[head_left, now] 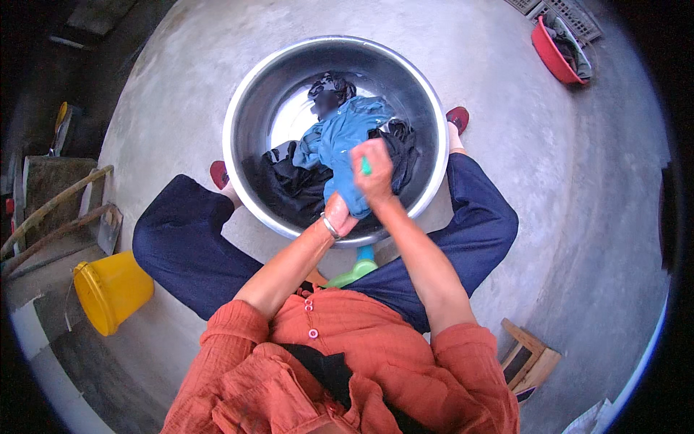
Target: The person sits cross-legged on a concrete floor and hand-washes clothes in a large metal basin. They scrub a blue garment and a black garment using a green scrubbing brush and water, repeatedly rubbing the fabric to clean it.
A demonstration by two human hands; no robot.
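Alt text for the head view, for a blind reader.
A person's left hand holds blue cloth in a metal basin; the right hand, blurred, grips a green object over it. Dark clothes lie around the cloth.

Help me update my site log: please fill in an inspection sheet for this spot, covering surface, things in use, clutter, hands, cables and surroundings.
Surface: grey floor, with a round metal basin standing on it between the person's legs.
Things in use: blue cloth over dark cloth in the basin; green tool, its working end unclear.
Clutter: yellow bucket at left; wooden stool at lower right.
Hands: right hand closed around the green tool above the blue cloth; left hand touching the blue cloth, fingers partly hidden.
Cables: nothing seen.
Surroundings: red tub with cloth inside, near a crate, upper right.
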